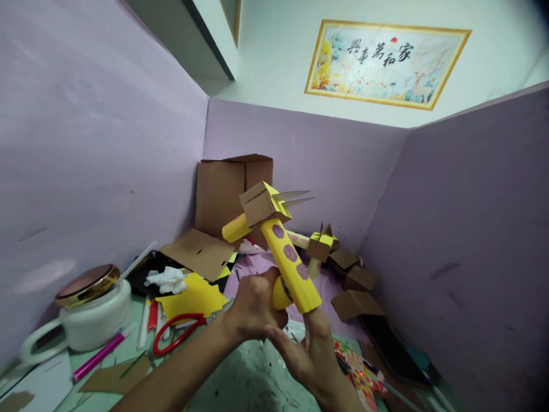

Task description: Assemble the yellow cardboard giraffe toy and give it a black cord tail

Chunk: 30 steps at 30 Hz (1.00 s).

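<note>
A papercraft model (290, 260) of yellow tubes with purple spots and a brown cardboard box head (258, 205) is held up before me. Two thin pointed grey pieces (295, 198) stick out of the head to the right. My left hand (257, 303) is closed around the model's lower yellow part, beside a round yellow end. My right hand (311, 352) grips the bottom of the spotted tube from below, its fingers partly hidden behind it and its thumb reaching towards my left hand. Behind stands a similar spotted model (321, 246) with pointed pieces on its box head.
On the left are red-handled scissors (175, 335), yellow paper (193, 297), a purple marker (100, 356) and a lidded white mug (96, 320). An open cardboard box (221, 197) stands at the back. Cardboard pieces (355, 304) lie right; purple panels (309, 154) enclose the table.
</note>
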{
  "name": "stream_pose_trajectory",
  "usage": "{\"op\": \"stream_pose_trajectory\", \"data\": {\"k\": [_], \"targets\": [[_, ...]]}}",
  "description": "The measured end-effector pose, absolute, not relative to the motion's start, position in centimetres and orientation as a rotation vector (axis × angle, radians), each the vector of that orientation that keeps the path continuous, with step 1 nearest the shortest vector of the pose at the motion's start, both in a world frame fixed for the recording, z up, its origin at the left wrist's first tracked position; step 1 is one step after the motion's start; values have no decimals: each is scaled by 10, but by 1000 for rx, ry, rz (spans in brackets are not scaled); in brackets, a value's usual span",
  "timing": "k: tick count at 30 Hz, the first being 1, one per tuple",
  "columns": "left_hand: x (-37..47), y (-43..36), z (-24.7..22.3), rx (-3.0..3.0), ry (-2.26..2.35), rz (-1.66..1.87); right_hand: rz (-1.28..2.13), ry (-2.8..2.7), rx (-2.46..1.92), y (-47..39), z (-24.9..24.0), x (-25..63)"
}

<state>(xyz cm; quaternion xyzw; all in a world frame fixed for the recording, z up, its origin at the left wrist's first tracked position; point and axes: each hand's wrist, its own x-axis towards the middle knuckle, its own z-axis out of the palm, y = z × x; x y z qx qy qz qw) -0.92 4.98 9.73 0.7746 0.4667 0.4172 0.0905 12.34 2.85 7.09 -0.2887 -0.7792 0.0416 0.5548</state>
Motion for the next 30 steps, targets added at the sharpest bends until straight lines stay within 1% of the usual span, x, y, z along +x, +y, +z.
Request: {"op": "stream_pose_trajectory", "data": {"k": [24, 30], "targets": [[-7, 51, 92, 2297, 1384, 1230, 58, -1825, -748, 32, 61, 124], [-7, 52, 91, 2326, 1359, 1256, 98, -1811, -744, 33, 61, 123]]}}
